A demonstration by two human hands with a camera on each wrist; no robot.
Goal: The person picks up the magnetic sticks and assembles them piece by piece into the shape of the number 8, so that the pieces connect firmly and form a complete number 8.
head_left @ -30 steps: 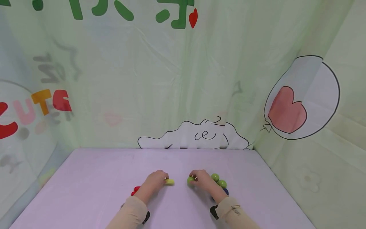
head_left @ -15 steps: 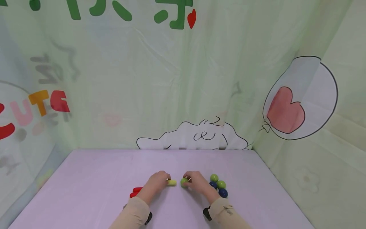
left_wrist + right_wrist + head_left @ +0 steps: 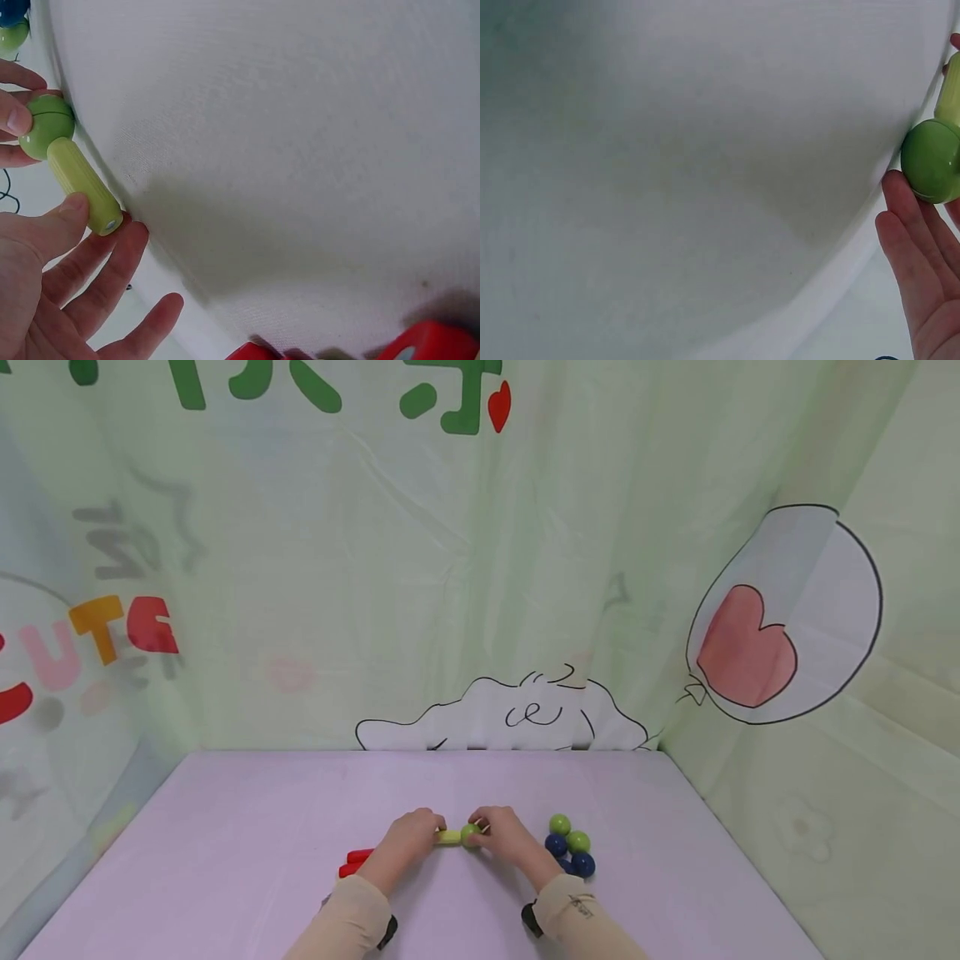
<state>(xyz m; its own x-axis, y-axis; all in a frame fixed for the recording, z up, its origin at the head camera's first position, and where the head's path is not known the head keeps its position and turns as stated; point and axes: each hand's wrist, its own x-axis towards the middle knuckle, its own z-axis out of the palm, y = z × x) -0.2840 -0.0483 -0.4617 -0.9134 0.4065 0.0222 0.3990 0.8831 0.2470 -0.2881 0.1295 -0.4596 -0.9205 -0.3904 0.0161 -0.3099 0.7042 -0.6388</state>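
My left hand (image 3: 412,835) pinches a short yellow-green ribbed rod (image 3: 449,837) between thumb and fingers near one end. In the left wrist view that rod (image 3: 79,180) tapers slightly and has a small metallic spot in its near end. My right hand (image 3: 510,839) grips a glossy green ball (image 3: 470,835) with its fingertips. The far end of the rod meets the ball; in the right wrist view, too, the green ball (image 3: 931,161) touches the rod (image 3: 950,90). Whether they are joined or only in contact, I cannot tell.
Red rods (image 3: 358,862) lie left, partly behind my left forearm. Several green (image 3: 578,842) and dark blue balls (image 3: 582,864) cluster right of my right hand. The lilac tabletop (image 3: 285,802) ends at a printed curtain (image 3: 315,568) behind and at the sides.
My right hand has carried the green ball leftward until it meets the rod. The left hand stays nearly still with the rod. More of the blue balls shows now.
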